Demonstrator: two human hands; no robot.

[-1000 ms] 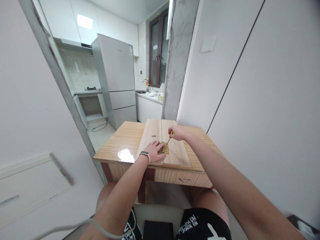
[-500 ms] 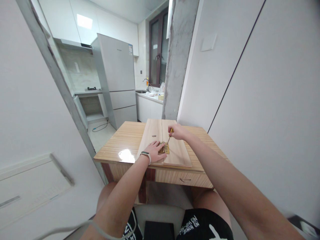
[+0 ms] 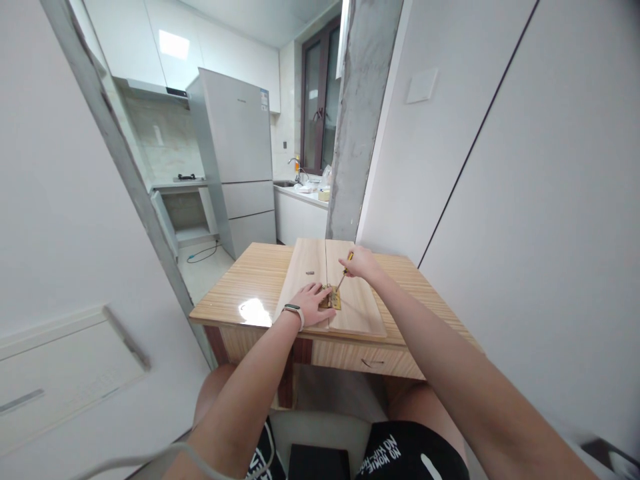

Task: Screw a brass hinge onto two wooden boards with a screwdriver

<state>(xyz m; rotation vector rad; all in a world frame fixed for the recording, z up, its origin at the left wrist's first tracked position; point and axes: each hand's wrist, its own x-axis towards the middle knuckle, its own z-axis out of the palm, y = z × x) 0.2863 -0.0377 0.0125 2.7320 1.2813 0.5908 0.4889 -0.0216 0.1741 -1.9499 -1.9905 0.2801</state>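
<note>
Two pale wooden boards lie side by side on the desk, a narrow seam between them. A brass-coloured hinge spans that seam. My left hand lies flat with spread fingers, pressing on the hinge and the left board and hiding part of the hinge. In my right hand is a screwdriver with a yellow and black handle, its shaft slanting down to the hinge's right leaf. Whether a screw sits under the tip is too small to see. A small grey metal piece rests on the left board.
The wood-grain desk has a drawer with a handle at its front edge. My legs are under it. A white wall stands close on the right. Beyond the desk are a fridge and a sink counter.
The screwdriver's handle has tipped further to the right, with my right hand shifting slightly right. My left hand stays on the hinge. The whole view has shifted a little.
</note>
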